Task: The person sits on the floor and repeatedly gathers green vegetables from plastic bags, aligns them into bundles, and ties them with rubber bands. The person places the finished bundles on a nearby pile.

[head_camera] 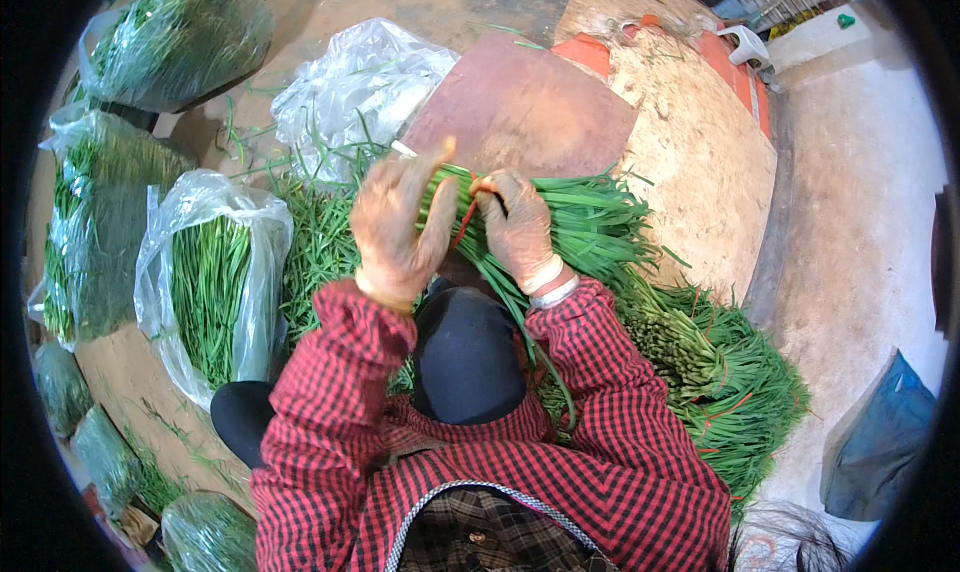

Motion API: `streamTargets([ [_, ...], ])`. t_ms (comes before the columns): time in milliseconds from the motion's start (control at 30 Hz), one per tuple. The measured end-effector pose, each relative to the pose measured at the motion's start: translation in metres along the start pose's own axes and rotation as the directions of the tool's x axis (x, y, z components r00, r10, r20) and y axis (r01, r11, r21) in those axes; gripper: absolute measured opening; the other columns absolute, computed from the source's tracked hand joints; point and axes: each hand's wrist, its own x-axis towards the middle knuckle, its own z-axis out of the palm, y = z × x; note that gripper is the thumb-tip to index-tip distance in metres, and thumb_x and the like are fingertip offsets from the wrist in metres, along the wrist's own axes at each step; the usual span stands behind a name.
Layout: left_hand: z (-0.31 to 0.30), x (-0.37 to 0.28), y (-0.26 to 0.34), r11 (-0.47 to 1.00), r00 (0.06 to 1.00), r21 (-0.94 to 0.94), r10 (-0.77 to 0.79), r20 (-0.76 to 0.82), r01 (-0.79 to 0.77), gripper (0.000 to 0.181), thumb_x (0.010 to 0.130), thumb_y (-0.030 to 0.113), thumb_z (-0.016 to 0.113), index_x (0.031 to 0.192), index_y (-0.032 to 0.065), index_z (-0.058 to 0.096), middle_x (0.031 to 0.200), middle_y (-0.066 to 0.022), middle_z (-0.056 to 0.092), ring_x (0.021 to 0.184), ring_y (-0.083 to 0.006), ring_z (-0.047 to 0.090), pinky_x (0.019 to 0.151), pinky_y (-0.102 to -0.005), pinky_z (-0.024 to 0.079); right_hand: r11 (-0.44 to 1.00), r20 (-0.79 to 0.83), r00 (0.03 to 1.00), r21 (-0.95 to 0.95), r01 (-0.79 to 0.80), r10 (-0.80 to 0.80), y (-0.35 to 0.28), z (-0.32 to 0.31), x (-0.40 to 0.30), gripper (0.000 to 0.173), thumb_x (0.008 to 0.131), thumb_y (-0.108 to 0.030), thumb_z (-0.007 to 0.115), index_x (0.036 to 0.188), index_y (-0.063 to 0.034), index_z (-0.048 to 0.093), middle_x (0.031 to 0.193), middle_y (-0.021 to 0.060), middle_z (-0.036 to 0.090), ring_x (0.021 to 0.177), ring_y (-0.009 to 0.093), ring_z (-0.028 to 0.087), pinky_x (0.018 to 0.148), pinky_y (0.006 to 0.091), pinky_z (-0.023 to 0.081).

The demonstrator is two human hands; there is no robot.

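Note:
A bundle of garlic chives (592,212) lies across in front of me, its leafy ends to the right. A red tie (466,218) crosses it near the stem end. My right hand (517,227), in a thin glove, pinches the tie against the bundle. My left hand (401,227), slightly blurred, is at the stem end with thumb and forefinger spread around the stems; whether it grips them is unclear. Several long leaves (551,377) hang down past my right wrist. Beneath the bundle is my dark-clad knee (469,354).
Tied chive bundles (727,392) are heaped at right. Loose chives (319,234) lie at left beside an open plastic bag (262,234) of chives. Filled bags (120,227) line the far left. Ahead are a reddish board (525,106) and crumpled clear plastic (352,84). A white stool (746,46) stands at upper right.

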Motion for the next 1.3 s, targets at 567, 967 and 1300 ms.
streamTargets([
  [567,0.021,-0.054,-0.057,0.974,0.967,0.198,-0.154,0.201,0.113,0.03,0.085,0.02,0.05,0.111,0.0087,0.058,0.109,-0.0092,0.057,0.107,-0.0263,0.05,0.104,-0.0496,0.022,0.756,0.092,0.969,0.61,-0.236,0.228,-0.01,-0.013,-0.039,0.006,0.086,-0.003,0.053,0.087,-0.0025,0.059,0.095,0.0065,0.059,0.112,0.022,0.05,0.094,0.0326,0.038],
  [967,0.021,0.007,-0.014,0.899,0.468,0.403,-0.287,0.836,-0.17,0.104,0.054,0.043,0.075,0.136,0.0008,0.026,0.12,-0.0213,0.048,0.113,-0.0346,0.047,0.099,-0.0449,0.033,0.994,-0.007,0.999,0.098,0.039,-0.038,-0.035,0.0,-0.032,0.005,0.082,-0.009,0.05,0.084,-0.0042,0.051,0.081,0.0126,0.052,0.081,0.033,0.052,0.073,0.0395,0.043],
  [1300,0.031,0.026,-0.07,0.92,0.379,0.031,-0.191,0.905,0.39,0.076,0.053,0.036,0.078,0.116,0.0026,0.053,0.104,-0.0167,0.062,0.097,-0.027,0.059,0.086,-0.0355,0.044,0.808,0.154,0.96,0.517,-0.281,0.236,-0.037,-0.02,0.009,0.015,0.088,-0.013,0.05,0.079,-0.0021,0.055,0.067,0.0039,0.056,0.061,0.011,0.05,0.058,0.0235,0.041],
])
